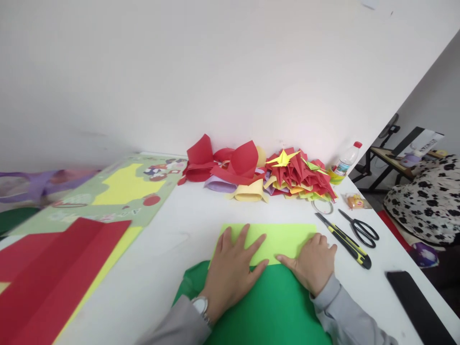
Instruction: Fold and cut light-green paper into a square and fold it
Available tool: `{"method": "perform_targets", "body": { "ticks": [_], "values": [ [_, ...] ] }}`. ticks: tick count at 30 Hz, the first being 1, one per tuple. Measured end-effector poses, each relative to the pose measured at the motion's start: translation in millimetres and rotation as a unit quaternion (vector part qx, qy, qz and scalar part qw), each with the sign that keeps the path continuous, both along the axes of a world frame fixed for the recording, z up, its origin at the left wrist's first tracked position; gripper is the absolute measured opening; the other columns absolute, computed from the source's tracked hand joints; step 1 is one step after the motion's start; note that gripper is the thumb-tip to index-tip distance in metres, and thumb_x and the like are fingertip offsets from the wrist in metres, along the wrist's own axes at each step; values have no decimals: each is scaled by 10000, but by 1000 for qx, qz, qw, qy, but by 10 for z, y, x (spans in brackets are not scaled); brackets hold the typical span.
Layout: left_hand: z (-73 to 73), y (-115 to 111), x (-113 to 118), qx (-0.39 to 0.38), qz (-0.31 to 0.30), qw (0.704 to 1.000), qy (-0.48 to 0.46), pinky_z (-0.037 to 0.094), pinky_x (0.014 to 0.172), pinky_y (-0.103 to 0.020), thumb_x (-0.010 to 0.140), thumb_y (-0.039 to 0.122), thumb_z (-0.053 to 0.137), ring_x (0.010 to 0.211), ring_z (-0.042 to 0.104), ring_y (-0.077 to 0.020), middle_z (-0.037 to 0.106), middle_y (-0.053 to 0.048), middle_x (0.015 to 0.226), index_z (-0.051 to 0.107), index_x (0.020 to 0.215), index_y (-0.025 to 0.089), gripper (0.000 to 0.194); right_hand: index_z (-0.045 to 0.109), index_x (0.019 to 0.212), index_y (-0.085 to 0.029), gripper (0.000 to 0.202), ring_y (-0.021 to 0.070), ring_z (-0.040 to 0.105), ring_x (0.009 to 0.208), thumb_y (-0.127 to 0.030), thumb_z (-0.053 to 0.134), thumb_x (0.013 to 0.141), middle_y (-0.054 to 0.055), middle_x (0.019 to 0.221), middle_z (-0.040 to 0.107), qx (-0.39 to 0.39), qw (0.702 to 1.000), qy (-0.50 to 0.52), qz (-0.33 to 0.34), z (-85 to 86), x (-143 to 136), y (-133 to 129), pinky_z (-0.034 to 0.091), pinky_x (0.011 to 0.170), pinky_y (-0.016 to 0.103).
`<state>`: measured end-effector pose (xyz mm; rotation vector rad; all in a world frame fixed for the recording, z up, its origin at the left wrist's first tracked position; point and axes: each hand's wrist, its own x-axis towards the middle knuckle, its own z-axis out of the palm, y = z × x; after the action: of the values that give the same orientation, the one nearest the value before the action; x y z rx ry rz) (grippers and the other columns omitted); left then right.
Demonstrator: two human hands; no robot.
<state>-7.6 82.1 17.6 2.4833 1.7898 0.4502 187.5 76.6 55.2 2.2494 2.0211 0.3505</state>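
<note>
A yellow-green sheet of paper [283, 237] lies on the white table in front of me, looking folded, its near edge toward the green cloth [266, 302]. My left hand [233, 263] rests flat on the sheet's left part, fingers spread, with a watch [200, 304] on the wrist. At the sheet's right end is my right hand [314, 263], its fingers curled at the side edge and its thumb stretched along the near edge. The undersides of its fingers are hidden. Just right of this hand lie a yellow and black utility knife [345, 242] and black scissors [362, 231].
Folded red paper stars [294, 175] and curled paper pieces [233, 165] line the wall. A bottle [347, 160], a tape roll [322, 206] and a small packet [355, 201] stand or lie at right. Red sheets [68, 268] cover the left side; a black strip [419, 302] lies near right.
</note>
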Motion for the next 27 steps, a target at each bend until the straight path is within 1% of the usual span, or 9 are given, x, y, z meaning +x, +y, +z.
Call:
{"method": "perform_targets", "body": {
  "ticks": [5, 8, 10, 12, 15, 19, 23, 25, 27],
  "values": [
    [8, 5, 4, 8, -5, 1000, 17, 289, 1050, -631, 860, 537, 516, 1324, 338, -482, 447, -116, 1465, 490, 1370, 383, 533, 709, 1005, 18, 1044, 439, 524, 968, -912, 341, 706, 339, 1032, 597, -31, 999, 18, -22, 49, -61, 44, 362, 799, 628],
    [33, 10, 20, -4, -2, 999, 39, 302, 1043, -620, 863, 540, 502, 1312, 342, -504, 433, -126, 1469, 471, 1383, 378, 545, 705, 1009, 22, 1028, 423, 518, 973, -907, 411, 682, 319, 1021, 597, -36, 999, 21, -26, 64, -43, 48, 382, 790, 586],
    [44, 15, 27, -10, 0, 999, 44, 303, 1043, -614, 860, 550, 499, 1307, 346, -508, 427, -127, 1472, 466, 1387, 373, 557, 701, 1009, 15, 997, 399, 520, 963, -892, 446, 684, 286, 995, 601, -32, 999, 20, -15, 62, 8, 30, 398, 780, 545],
    [47, 22, 27, -11, 0, 999, 43, 295, 1045, -615, 857, 552, 503, 1307, 347, -500, 427, -129, 1473, 470, 1386, 369, 561, 689, 1015, 4, 945, 377, 523, 957, -862, 457, 716, 256, 990, 600, -27, 999, 18, 2, 45, 88, -1, 409, 777, 508],
    [36, 31, 18, -10, -1, 999, 45, 289, 1049, -610, 854, 550, 508, 1302, 353, -492, 429, -130, 1471, 480, 1379, 363, 558, 651, 1072, -14, 859, 357, 524, 975, -799, 473, 774, 227, 1040, 598, -16, 999, 27, 24, -18, 242, -57, 419, 781, 472],
    [6, 41, 6, 3, -6, 999, 47, 303, 1035, -605, 861, 544, 487, 1292, 361, -491, 434, -131, 1467, 484, 1376, 364, 546, 563, 1242, -62, 686, 334, 509, 1091, -643, 503, 881, 207, 1224, 579, 17, 997, 62, 41, -144, 461, -136, 413, 854, 453],
    [-22, 56, -4, 6, -17, 999, 51, 306, 1023, -610, 866, 548, 464, 1279, 380, -475, 452, -132, 1453, 488, 1376, 357, 546, 485, 1361, -132, 469, 286, 485, 1197, -401, 448, 978, 154, 1362, 541, 33, 993, 103, 52, -228, 634, -206, 383, 942, 437],
    [-36, 65, -10, 7, -17, 998, 61, 301, 1028, -607, 862, 552, 462, 1275, 384, -483, 449, -138, 1452, 488, 1377, 346, 555, 477, 1380, -154, 419, 255, 484, 1218, -269, 398, 985, 129, 1387, 534, 34, 991, 116, 58, -246, 693, -231, 373, 968, 421],
    [-50, 71, -18, 12, -15, 998, 67, 296, 1033, -604, 859, 553, 460, 1271, 385, -492, 445, -142, 1454, 489, 1377, 337, 562, 481, 1388, -170, 462, 229, 485, 1228, -137, 377, 939, 111, 1401, 529, 33, 989, 128, 62, -265, 745, -245, 370, 984, 397]
  ]
}}
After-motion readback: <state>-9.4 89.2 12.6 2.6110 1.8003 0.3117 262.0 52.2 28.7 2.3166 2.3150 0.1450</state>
